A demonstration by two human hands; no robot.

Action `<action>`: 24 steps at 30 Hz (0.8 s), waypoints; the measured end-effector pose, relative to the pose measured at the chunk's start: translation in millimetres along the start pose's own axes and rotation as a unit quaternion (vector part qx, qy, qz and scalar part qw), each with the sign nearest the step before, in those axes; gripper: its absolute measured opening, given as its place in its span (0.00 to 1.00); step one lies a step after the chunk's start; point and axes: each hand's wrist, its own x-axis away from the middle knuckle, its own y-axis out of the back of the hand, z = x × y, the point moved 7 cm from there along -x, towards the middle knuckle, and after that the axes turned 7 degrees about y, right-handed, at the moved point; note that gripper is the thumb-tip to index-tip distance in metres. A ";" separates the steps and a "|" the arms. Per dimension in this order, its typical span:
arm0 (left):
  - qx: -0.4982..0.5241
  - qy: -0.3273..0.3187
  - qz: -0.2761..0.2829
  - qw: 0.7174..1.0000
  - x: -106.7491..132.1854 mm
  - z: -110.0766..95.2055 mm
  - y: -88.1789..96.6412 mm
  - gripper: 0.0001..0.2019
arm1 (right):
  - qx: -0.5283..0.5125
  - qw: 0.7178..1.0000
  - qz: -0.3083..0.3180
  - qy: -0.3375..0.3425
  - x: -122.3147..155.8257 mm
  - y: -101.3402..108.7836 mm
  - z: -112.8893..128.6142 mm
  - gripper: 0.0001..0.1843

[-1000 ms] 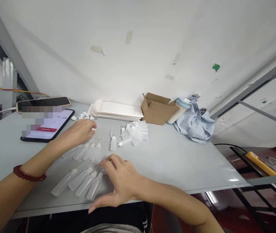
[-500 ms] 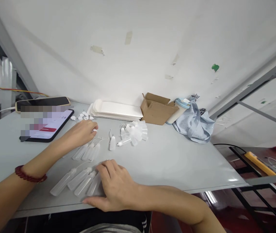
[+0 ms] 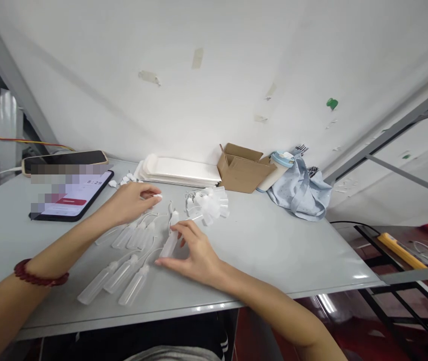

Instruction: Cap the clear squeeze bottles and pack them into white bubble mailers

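My right hand (image 3: 193, 253) is closed round a small translucent squeeze bottle (image 3: 171, 239) and holds it just above the grey table (image 3: 266, 250). My left hand (image 3: 133, 200), with a red bead bracelet on its wrist, pinches a small white cap (image 3: 158, 197) between thumb and fingers. Three more bottles (image 3: 118, 278) lie side by side near the front edge. Another row of bottles (image 3: 134, 235) lies under my left hand. A pile of clear bottles (image 3: 208, 203) sits further back.
Two phones (image 3: 70, 193) lie at the left, one with its screen lit. Loose white caps (image 3: 127, 179), a stack of white trays (image 3: 179, 171), an open cardboard box (image 3: 242, 168), a cup (image 3: 277, 168) and a light blue cloth (image 3: 304, 193) line the wall.
My right hand has picked one bottle out of the front row and lifted it back toward my left hand. My left hand has moved slightly right and up with the cap.
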 end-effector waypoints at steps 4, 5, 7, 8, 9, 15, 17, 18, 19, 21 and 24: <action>0.115 0.007 0.081 0.990 8.6 -10.5 -6.4 0.19 | -0.008 0.998 -0.049 0.049 -3.6 10.4 0.7 0.32; 0.139 0.003 0.091 0.986 10.1 -12.8 -7.5 0.19 | -0.006 0.997 -0.060 0.055 -4.3 13.3 0.7 0.32; 0.183 -0.010 0.118 0.976 12.9 -16.9 -10.6 0.19 | -0.001 0.995 -0.078 0.059 -5.8 19.3 0.4 0.32; 0.200 -0.018 0.136 0.970 14.3 -18.7 -12.3 0.19 | -0.003 0.994 -0.089 0.060 -6.5 22.7 0.3 0.32; 0.211 -0.027 0.158 0.964 16.0 -20.4 -13.9 0.19 | -0.007 0.993 -0.101 0.061 -7.1 26.2 0.0 0.31; 0.187 -0.071 0.301 0.932 32.5 -29.8 -25.3 0.17 | -0.035 0.986 -0.151 0.063 -8.7 40.8 -4.2 0.30; 0.205 -0.076 0.325 0.920 37.3 -33.8 -29.3 0.17 | -0.034 0.984 -0.158 0.074 -8.7 42.3 -4.8 0.31; 0.221 -0.076 0.336 0.912 39.6 -35.9 -32.0 0.16 | -0.032 0.984 -0.158 0.078 -8.6 42.5 -5.1 0.31; 0.236 -0.076 0.349 0.904 42.0 -38.0 -35.3 0.16 | -0.030 0.984 -0.157 0.079 -8.6 42.2 -5.8 0.32; 0.260 -0.076 0.369 0.889 46.2 -41.5 -41.3 0.16 | -0.019 0.986 -0.149 0.072 -8.9 41.0 -7.6 0.33; 0.285 -0.086 0.369 0.881 49.0 -45.5 -45.0 0.15 | -0.003 0.987 -0.148 0.069 -9.2 40.9 -8.2 0.34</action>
